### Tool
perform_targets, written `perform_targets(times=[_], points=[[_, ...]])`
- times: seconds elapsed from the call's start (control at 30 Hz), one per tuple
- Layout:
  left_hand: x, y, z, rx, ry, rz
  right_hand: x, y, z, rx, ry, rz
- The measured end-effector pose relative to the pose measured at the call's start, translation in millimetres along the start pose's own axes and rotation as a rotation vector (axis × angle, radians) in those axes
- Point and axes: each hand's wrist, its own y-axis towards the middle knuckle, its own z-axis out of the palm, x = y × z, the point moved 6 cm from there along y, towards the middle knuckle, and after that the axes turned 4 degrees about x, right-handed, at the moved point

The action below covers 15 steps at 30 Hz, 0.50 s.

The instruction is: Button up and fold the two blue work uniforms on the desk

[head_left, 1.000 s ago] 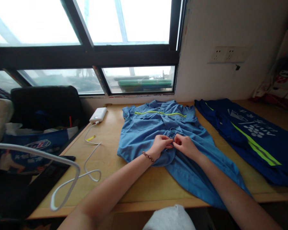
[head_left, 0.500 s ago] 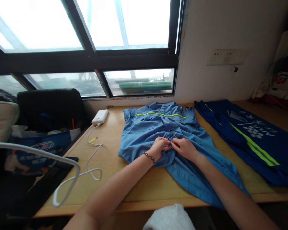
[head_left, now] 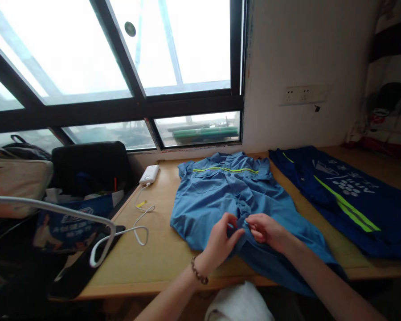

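Observation:
A light blue work shirt (head_left: 203, 209) with a thin yellow-green stripe across its chest lies front up on the wooden table. My left hand (head_left: 220, 240), with a beaded bracelet (head_left: 199, 271) at the wrist, is at the lower front of the shirt. Its thumb and forefinger stand apart, with blue cloth visible between and behind them. Just to the right, my right hand (head_left: 265, 229) is closed in a pinch on the shirt's front edge, lifting the cloth a little. The fingertips partly hide whatever small fastening may be there.
A dark blue garment (head_left: 321, 191) with a wide reflective stripe lies at the right. On the left are a white power bank (head_left: 149, 175) and its white cable (head_left: 142, 240), which loops past the table's edge. A blue bag (head_left: 76, 227) stands beyond that edge.
My left thumb and forefinger have parted from their earlier pinch. Both hands now sit nearer the table's front edge, and the camera view has tilted up.

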Motion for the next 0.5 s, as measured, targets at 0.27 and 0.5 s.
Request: perform_targets(times=[0.27, 0.5], points=[[11.4, -56.5, -5.2, 0.244, 0.677, 0.118, -39.4, -122.4, -21.3, -0.722, -1.075, -0.419], [5.5, -57.8, -8.6, 0.285, 0.766, 0.225, -64.5, -201.1, -81.6, -1.441, -1.468, -0.399]])
